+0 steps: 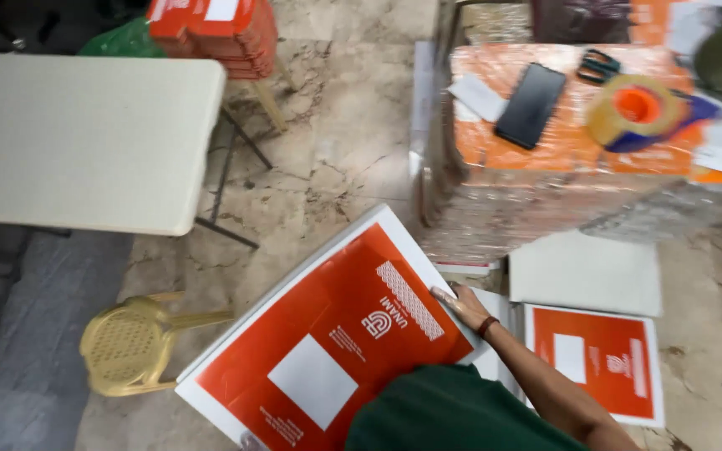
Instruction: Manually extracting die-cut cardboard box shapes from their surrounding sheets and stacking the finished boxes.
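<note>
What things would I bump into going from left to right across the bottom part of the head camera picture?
Yellow plastic chair → big orange-and-white flat box → right hand resting on that box's edge → smaller orange-and-white sheet lying on the floor.

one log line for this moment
right hand: grips edge of flat orange-and-white carton | left hand: out of view | nearby: yellow stool, wrapped stack

The person wears a dark green top, seen at the shoulder. One bare arm shows, its hand (461, 306) with a thin dark reddish-brown band round the wrist (486, 326). No sleeve reaches the forearm
</note>
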